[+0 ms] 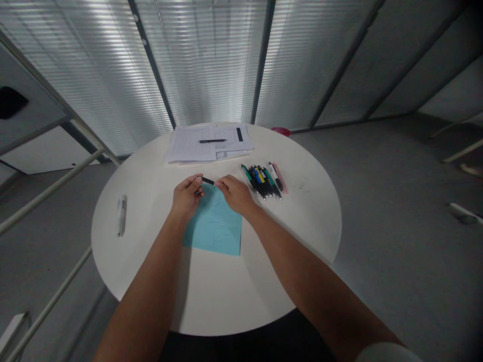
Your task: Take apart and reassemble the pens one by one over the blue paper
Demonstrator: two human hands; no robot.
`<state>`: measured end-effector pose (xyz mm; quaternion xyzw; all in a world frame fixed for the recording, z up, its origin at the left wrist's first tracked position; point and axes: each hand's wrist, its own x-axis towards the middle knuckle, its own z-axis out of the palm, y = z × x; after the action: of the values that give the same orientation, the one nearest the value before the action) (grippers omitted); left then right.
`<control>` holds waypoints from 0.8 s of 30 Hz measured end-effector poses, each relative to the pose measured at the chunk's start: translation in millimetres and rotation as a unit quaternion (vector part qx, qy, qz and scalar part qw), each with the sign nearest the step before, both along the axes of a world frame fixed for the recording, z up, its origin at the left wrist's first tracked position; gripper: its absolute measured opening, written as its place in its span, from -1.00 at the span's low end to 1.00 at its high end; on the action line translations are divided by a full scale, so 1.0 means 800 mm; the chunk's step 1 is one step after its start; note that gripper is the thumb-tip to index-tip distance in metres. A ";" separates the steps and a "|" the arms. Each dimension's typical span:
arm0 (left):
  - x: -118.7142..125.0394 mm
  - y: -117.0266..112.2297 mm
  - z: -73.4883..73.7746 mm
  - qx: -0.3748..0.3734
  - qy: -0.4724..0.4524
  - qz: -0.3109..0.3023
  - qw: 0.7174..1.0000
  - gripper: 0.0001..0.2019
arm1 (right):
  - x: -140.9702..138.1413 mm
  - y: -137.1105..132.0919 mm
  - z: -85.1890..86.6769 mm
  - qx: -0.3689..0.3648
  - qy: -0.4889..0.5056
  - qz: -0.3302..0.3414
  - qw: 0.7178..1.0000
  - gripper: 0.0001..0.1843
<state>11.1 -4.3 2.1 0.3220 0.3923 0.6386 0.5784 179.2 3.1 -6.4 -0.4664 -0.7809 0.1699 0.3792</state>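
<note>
Between my hands, above the far edge of a light blue sheet (215, 226), is a black pen (208, 181). My left hand (186, 197) pinches its left end, and my right hand (236, 193) grips the right end. Both hands are closed, with the fingers hiding the pen's tips. To the right of my right hand lies a bunch of several pens (262, 181), black, green, blue, yellow and white. The blue sheet lies flat on the table under my hands.
The round white table (211, 296) bears a stack of printed papers (192, 146) at its far side, with a dark pen (213, 141) on top. A white pen or marker (121, 216) lies at the left. Blinds-covered glass panels (211, 60) stand behind; a pale metal rail (53, 191) runs at left.
</note>
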 end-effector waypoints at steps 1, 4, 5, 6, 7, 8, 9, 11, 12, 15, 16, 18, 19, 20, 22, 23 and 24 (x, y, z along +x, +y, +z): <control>0.000 0.000 0.000 0.000 -0.001 -0.001 1.000 -0.67 | 0.000 0.000 0.000 -0.003 -0.004 0.006 1.000 -0.69; -0.002 0.000 0.000 -0.001 -0.009 -0.002 1.000 -0.66 | -0.001 0.000 -0.002 0.000 0.019 0.003 1.000 -0.77; -0.002 0.001 -0.001 -0.001 -0.013 -0.002 1.000 -0.66 | -0.001 0.000 -0.003 0.005 0.030 -0.006 1.000 -0.80; -0.003 0.001 -0.001 -0.001 -0.017 -0.001 1.000 -0.66 | -0.002 0.001 -0.004 0.009 0.038 -0.016 0.999 -0.78; -0.003 0.001 -0.001 -0.002 -0.020 0.000 1.000 -0.66 | -0.002 0.002 -0.004 0.012 0.042 -0.025 0.999 -0.77; -0.003 0.002 -0.001 -0.002 -0.022 0.000 1.000 -0.66 | -0.002 0.003 -0.004 0.014 0.041 -0.030 0.999 -0.79; -0.004 0.002 -0.001 -0.002 -0.022 0.001 1.000 -0.66 | -0.002 0.003 -0.004 0.014 0.035 -0.030 0.999 -0.82; -0.004 0.002 -0.001 -0.001 -0.023 0.000 1.000 -0.67 | -0.002 0.004 -0.002 0.013 0.015 -0.017 1.000 -0.81; -0.004 0.002 -0.001 -0.001 -0.023 0.000 1.000 -0.68 | -0.001 0.004 -0.001 0.012 0.002 -0.011 1.000 -0.77; -0.004 0.001 0.000 -0.004 -0.027 -0.001 1.000 -0.68 | -0.001 0.002 0.003 0.003 -0.024 0.000 1.000 -0.67; -0.004 0.001 0.001 -0.005 -0.029 0.000 1.000 -0.68 | -0.002 0.001 0.003 0.001 -0.017 0.000 1.000 -0.69; -0.004 0.000 0.002 -0.006 -0.035 0.004 0.999 -0.68 | -0.002 0.001 0.002 0.004 0.012 -0.007 1.000 -0.81; -0.004 0.000 0.002 -0.006 -0.039 0.007 0.999 -0.68 | -0.002 0.002 0.000 0.008 0.024 -0.014 1.000 -0.82; -0.004 0.000 0.002 -0.006 -0.042 0.008 0.999 -0.68 | -0.002 0.003 -0.002 0.012 0.029 -0.023 0.999 -0.81; -0.005 0.000 0.002 -0.006 -0.044 0.009 0.999 -0.69 | -0.002 0.006 -0.005 0.013 0.026 -0.032 0.999 -0.83; -0.005 0.000 0.002 -0.006 -0.044 0.009 0.999 -0.70 | -0.002 0.007 -0.006 0.011 0.022 -0.032 0.999 -0.85; -0.005 0.000 0.002 -0.006 -0.043 0.008 0.999 -0.70 | -0.002 0.007 -0.005 0.008 0.016 -0.029 0.999 -0.85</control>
<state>6.8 -4.0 3.4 0.2877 0.3737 0.6539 0.5916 178.0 8.8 -10.8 -0.4827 -0.7625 0.1598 0.4001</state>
